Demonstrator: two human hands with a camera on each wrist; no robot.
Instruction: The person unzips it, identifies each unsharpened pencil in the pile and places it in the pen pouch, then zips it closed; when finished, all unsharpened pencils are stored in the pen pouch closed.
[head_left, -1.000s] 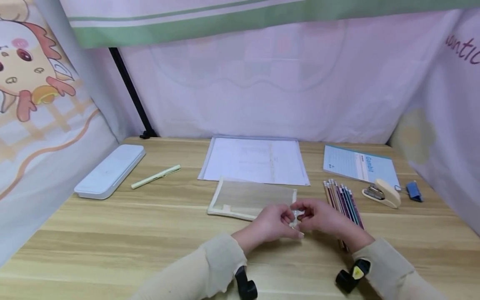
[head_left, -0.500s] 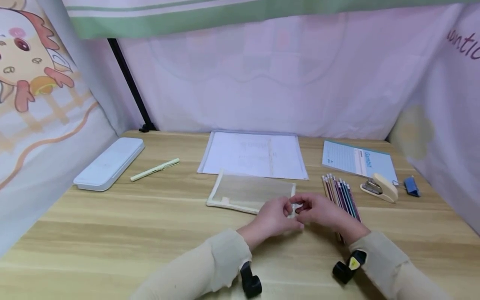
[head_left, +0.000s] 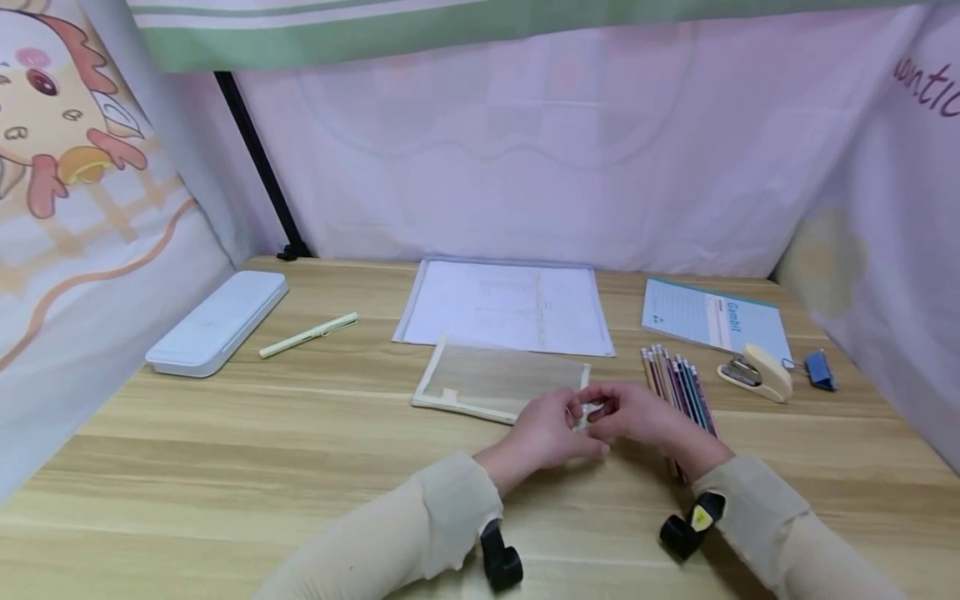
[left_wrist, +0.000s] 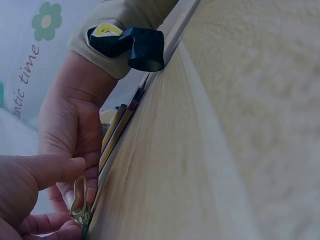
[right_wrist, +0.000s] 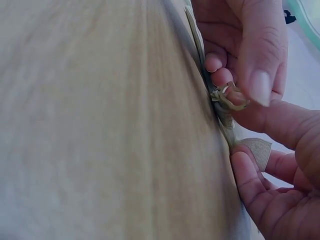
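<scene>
A flat mesh zip pouch [head_left: 510, 375] with a pale border lies at the middle of the table. My left hand [head_left: 543, 429] has its curled fingers on the pouch's right corner. Its thumb is close by a looped metal zip pull [left_wrist: 81, 218]. Facing it, my right hand [head_left: 648, 417] pinches a small fabric tab [right_wrist: 258, 151] at the zip's end, one finger reaching up beside the pull. In the head view both hands cover most of that corner.
Several pencils [head_left: 678, 383] lie by my right wrist. Beyond them are a stapler [head_left: 761, 375], a blue binder clip [head_left: 820, 370] and a blue notebook [head_left: 716, 321]. Behind the pouch lie papers in a clear sleeve [head_left: 506, 304]. A pen [head_left: 307, 335] and a white case [head_left: 221, 321] are left.
The head view has tilted down slightly, so everything sits higher in it. Both hands stay at the pouch's right corner, with only small finger movements.
</scene>
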